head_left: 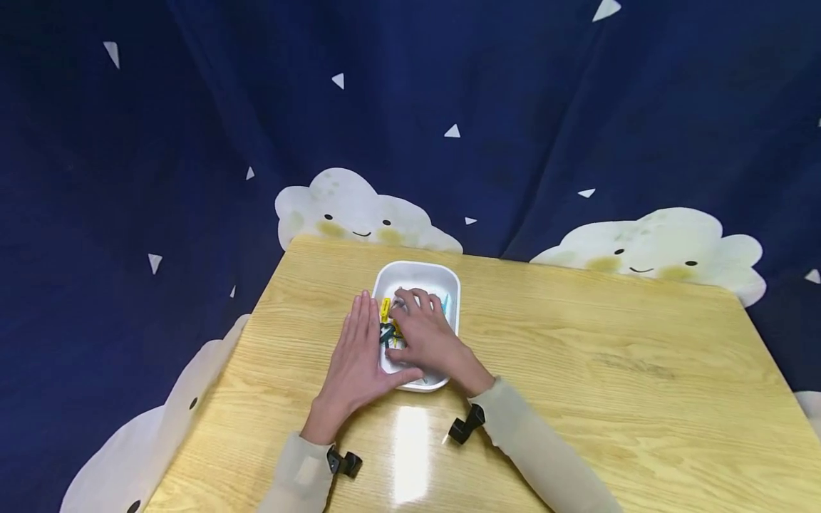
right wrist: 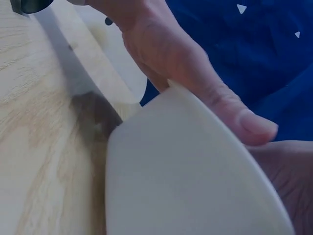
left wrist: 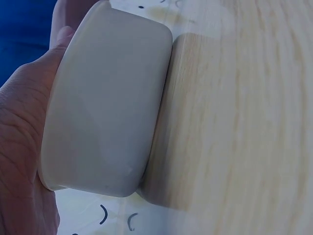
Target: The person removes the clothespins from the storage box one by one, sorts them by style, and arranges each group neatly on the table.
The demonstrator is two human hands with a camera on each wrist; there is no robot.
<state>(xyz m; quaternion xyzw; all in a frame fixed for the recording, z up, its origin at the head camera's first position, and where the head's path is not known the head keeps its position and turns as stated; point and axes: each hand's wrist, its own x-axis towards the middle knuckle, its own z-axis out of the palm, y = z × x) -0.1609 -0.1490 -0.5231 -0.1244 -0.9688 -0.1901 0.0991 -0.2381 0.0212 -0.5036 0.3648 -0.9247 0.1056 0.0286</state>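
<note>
A white plastic tub [head_left: 452, 276] with rounded corners stands on the table. My left hand [head_left: 359, 356] lies along its left rim, fingers straight and together, thumb stretched across the near rim. In the left wrist view that hand [left wrist: 24, 127] rests at the rim of the tub. My right hand [head_left: 426, 335] reaches into the tub from the right with bent fingers. Its fingertips are partly hidden, so any hold is unclear. Beside it lie a yellow piece [head_left: 385, 308], a dark green piece [head_left: 387, 333] and a light blue piece [head_left: 445, 303], too small to name.
The wooden table [head_left: 609, 370] extends mostly to the right of the tub. A dark blue curtain [head_left: 398, 92] with white triangles and clouds hangs behind and to the left. Small black devices [head_left: 467, 425] sit at both wrists.
</note>
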